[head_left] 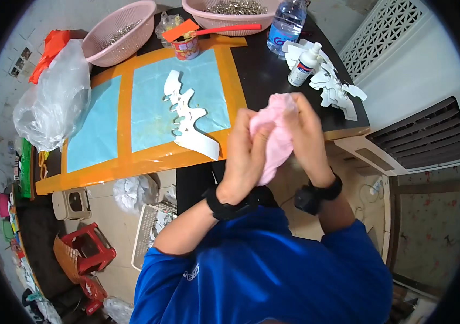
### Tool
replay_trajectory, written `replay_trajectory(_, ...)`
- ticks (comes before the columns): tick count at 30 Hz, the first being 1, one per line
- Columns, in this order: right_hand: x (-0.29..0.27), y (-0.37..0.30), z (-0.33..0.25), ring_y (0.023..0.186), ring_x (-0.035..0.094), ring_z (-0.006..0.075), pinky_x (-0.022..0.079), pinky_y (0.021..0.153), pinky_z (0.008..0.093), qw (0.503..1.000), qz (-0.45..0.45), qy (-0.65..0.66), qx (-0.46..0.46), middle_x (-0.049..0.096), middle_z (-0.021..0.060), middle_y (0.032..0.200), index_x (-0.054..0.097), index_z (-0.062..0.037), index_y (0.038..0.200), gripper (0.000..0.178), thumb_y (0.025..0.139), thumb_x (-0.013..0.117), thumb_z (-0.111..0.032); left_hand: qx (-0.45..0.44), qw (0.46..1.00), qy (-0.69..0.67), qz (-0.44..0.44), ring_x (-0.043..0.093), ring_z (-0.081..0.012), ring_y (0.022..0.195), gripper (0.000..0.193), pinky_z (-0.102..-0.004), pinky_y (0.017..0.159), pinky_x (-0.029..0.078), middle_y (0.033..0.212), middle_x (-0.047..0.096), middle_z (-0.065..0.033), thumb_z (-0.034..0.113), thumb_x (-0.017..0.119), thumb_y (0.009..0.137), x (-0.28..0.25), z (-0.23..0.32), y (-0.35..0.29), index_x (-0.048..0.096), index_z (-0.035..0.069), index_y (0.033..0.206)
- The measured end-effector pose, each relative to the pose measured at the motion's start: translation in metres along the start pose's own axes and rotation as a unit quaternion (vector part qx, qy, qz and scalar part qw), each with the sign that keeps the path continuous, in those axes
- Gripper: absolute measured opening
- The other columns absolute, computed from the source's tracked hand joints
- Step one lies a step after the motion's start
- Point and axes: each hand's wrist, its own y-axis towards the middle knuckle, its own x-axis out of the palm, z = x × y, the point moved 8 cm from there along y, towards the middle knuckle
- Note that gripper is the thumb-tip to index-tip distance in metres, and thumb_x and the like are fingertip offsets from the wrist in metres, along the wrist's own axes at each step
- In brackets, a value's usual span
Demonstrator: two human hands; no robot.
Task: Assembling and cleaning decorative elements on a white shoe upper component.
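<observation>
"How are the hands placed?"

"Both are raised at the table's point(259, 73) near edge, right of its middle, with the elbows bent and the forearms angled inward. Black bands point(224, 208) are worn on the wrists. A bunched pink cloth point(278, 151) is gripped from the left by the left hand point(245, 154), whose thumb is laid across it, and from the right by the right hand point(308, 132), whose fingers are curled over it."

"Which way is the cloth pointed?"

"Its long axis is run from far to near, leaning slightly left at the near end. The crumpled far end is held up between the hands; the loose tail is hung toward the lap. Its sides are partly covered by the fingers."

"And what is found around it?"

"To the left, a jagged white strip point(189, 114) is laid on blue panels point(149, 81) edged with orange tape point(124, 116). Just beyond the right hand, a white bottle point(300, 73) is stood beside stacked white pieces point(338, 100), so that side is crowded. A water bottle point(286, 27) is set farther back; a cup point(186, 49) and two pink baskets point(203, 19) are placed along the far side, and a clear plastic bag point(57, 97) is heaped at the far left."
</observation>
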Motion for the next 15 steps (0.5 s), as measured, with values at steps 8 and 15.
replay_trajectory(8,0.016,-0.026,-0.026,0.064,0.056,0.0203,0.042,0.056,0.0372,0.986,-0.012,-0.167,-0.022,0.054,0.0117,0.068,0.051,0.0015,0.095,0.023,0.096,0.058,-0.02,-0.079,0.992,-0.04,-0.09,0.049,-0.0087,0.079,0.025,-0.025,0.072,0.043,0.084,0.056,-0.0032,0.023,0.048,0.103,-0.013,0.019,-0.001,0.057,0.0,0.107)
replay_trajectory(15,0.025,-0.009,-0.022,0.064,0.042,0.0033,0.036,0.054,0.0242,0.973,-0.161,0.118,0.116,0.047,-0.0058,0.069,0.057,-0.001,0.086,0.024,0.099,0.057,-0.021,-0.162,0.951,-0.075,-0.254,0.05,-0.0082,0.1,0.022,-0.0245,0.09,0.04,0.11,0.056,-0.0035,0.009,0.056,0.097,-0.042,0.04,-0.028,0.052,0.002,0.117)
